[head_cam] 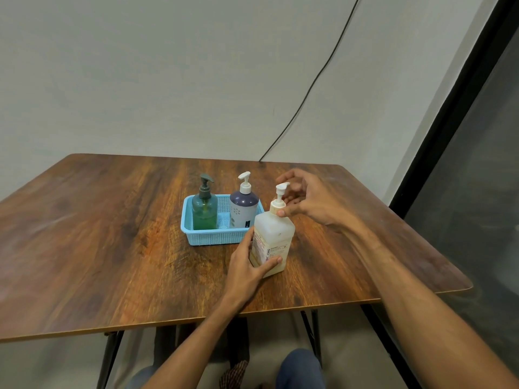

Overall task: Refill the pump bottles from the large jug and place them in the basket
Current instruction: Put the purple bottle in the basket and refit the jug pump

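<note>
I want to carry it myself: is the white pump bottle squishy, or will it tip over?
Probably stiff: the white pump bottle shows no dents under the left hand. Its flat base likely stands steady on the table, though it's tall, so a push could tip it.

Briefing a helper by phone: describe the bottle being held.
On the wooden table, at the near-right corner of the blue basket, stands a square whitish pump bottle. Unlike the green bottle and purple bottle, it is outside it.
</note>
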A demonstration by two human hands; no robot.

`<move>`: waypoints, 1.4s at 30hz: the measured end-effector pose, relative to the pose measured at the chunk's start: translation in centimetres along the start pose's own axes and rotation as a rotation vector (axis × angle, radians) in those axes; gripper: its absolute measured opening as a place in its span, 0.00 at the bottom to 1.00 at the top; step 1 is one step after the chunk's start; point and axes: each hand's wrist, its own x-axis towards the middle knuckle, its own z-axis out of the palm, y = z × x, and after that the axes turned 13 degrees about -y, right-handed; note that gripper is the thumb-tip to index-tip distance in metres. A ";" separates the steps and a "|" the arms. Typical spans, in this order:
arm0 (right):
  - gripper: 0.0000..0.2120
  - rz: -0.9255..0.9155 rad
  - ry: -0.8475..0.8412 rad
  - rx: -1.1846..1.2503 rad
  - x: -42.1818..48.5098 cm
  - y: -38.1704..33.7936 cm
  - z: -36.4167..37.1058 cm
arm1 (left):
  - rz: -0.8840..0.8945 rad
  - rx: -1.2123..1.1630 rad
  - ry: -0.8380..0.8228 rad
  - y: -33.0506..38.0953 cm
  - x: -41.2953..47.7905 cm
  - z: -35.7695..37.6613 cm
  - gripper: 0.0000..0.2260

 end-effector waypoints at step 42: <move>0.42 -0.046 0.263 0.295 -0.7 1.6 3.3 | -0.001 0.025 0.002 -0.1 -0.1 0.0 0.40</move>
